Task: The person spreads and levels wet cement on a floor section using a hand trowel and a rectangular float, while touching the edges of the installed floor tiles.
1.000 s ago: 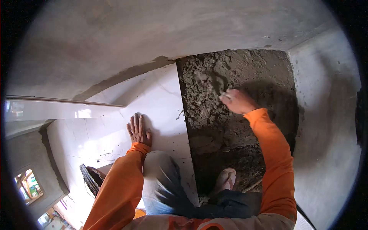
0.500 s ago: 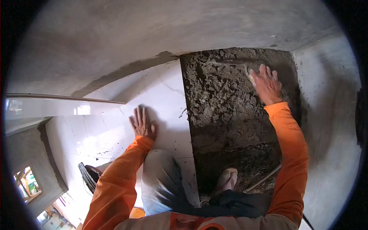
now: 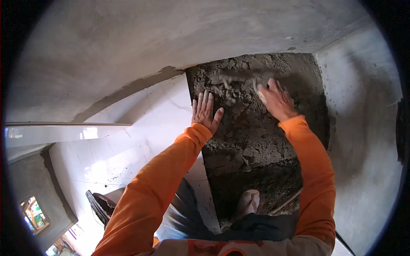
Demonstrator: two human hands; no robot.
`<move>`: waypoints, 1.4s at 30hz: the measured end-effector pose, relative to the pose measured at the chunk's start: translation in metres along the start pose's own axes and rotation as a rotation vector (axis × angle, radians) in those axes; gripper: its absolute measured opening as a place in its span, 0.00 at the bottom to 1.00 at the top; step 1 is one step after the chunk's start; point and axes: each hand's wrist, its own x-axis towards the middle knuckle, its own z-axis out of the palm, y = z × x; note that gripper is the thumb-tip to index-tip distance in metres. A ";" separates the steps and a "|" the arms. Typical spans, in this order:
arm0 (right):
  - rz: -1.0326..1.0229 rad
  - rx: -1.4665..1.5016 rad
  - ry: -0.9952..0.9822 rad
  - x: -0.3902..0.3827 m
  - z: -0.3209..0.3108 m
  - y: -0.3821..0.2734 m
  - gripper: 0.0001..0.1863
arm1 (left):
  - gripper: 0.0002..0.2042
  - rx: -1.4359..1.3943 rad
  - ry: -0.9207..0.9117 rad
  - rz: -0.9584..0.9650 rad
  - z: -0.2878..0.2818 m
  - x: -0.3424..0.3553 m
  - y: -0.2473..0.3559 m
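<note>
Tile (image 3: pixel 164 109) lies left of left hand's extended fingers, left hand (image 3: pixel 206 114) apparently giving support; right hand (image 3: pixel 279 100) grips blurred tool (image 3: pixel 262 95), mortar (image 3: pixel 265 143) beneath fingers.

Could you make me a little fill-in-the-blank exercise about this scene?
The person's hand nearer the shiny floor tiles is the ____ one.
The colour of both sleeves is ____.
The tiles' main colour is ____.
The rough mortar lies to the tiles' ____ side.

Missing words: left; orange; white; right.
</note>
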 end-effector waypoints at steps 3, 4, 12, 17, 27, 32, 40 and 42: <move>0.156 0.187 -0.010 0.015 -0.007 -0.034 0.34 | 0.29 -0.204 0.066 0.002 -0.013 -0.002 0.000; 0.194 0.220 -0.035 0.021 -0.008 -0.046 0.34 | 0.29 -0.200 0.063 0.004 -0.022 -0.006 -0.002; -0.186 0.143 0.063 -0.061 -0.025 -0.048 0.26 | 0.24 -0.170 0.139 -0.111 -0.095 -0.123 -0.103; -0.085 0.161 -0.129 -0.084 -0.043 -0.076 0.26 | 0.31 0.342 -0.050 -0.314 -0.083 -0.203 -0.136; -0.036 0.145 -0.090 0.015 -0.035 -0.126 0.30 | 0.38 0.389 -0.024 -0.203 -0.065 -0.086 -0.089; 0.074 0.253 -0.035 0.049 -0.025 -0.129 0.36 | 0.34 0.238 0.074 -0.190 -0.031 -0.021 -0.036; 0.137 0.257 -0.504 -0.031 -0.022 -0.147 0.38 | 0.26 -0.818 0.207 -0.220 -0.016 -0.083 0.017; 0.153 0.286 -0.471 -0.049 -0.028 -0.138 0.38 | 0.24 -0.701 0.117 -0.140 -0.050 -0.096 0.012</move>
